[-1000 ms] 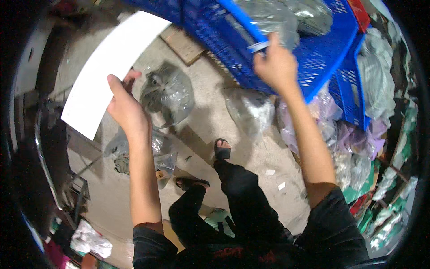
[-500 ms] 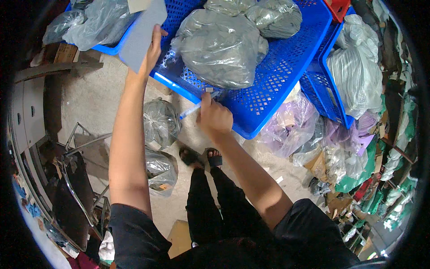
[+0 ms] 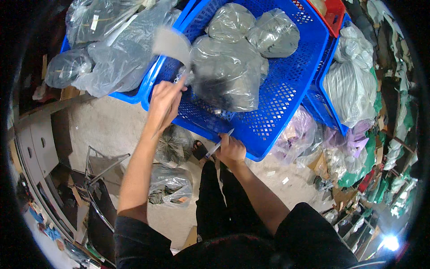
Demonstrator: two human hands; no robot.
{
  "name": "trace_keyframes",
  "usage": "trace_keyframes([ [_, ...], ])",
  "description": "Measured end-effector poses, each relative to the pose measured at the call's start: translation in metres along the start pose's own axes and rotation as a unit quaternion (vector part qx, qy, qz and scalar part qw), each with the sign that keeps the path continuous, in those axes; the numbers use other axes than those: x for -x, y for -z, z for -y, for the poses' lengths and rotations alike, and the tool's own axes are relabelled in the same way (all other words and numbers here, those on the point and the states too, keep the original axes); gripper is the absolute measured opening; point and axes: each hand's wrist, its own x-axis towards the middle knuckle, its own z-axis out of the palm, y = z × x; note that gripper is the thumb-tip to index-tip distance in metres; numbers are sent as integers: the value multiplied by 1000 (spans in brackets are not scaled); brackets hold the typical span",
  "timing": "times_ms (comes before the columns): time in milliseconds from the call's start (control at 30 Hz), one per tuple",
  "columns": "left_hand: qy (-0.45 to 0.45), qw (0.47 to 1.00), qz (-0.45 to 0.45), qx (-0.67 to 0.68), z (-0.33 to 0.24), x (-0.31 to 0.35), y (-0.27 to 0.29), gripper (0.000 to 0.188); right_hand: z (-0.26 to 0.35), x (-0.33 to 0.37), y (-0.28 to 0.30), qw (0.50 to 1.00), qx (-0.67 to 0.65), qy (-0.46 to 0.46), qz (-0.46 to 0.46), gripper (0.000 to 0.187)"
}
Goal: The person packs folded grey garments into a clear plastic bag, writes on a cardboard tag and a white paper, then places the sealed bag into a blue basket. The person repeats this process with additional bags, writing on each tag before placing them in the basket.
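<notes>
My right hand (image 3: 231,151) is closed round a slim, pale pen (image 3: 213,150) at the front edge of the blue perforated basket (image 3: 264,127). My left hand (image 3: 165,104) is over the basket's left front corner, its index finger stretched out and nothing visible in its grasp. Just beyond it, apart from the fingers, a pale flat card or board (image 3: 171,45) is smeared by motion above the basket's rim. Clear plastic bags of grey material, a large one (image 3: 224,74) and smaller ones behind (image 3: 274,33), lie in the basket.
At the left, clear bags (image 3: 118,62) fill another blue basket. A blue crate with a bag of stacked white pieces (image 3: 351,85) and a red crate (image 3: 330,18) stand right. Bags (image 3: 170,184) lie on the floor, near a metal-framed chair (image 3: 101,197).
The flat sheet has left my left hand and is now blurred beyond it; that hand has drawn back toward me. My right hand still holds the pen, slightly lower and further right in view.
</notes>
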Motion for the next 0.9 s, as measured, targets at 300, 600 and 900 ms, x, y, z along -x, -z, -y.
trace_keyframes([
  [300, 33, 999, -26, 14, 29, 6, 12, 10, -2, -3, 0, 1000, -23, 5, 10, 40],
  [600, 66, 997, 11, -42, 35, 8, 15, 22, -30, -108, 25, 967, -221, 26, 123, 27],
  [900, 66, 996, 29, -43, 39, 8, 14, 35, 5, -290, -116, 848, 211, 460, 154, 43],
])
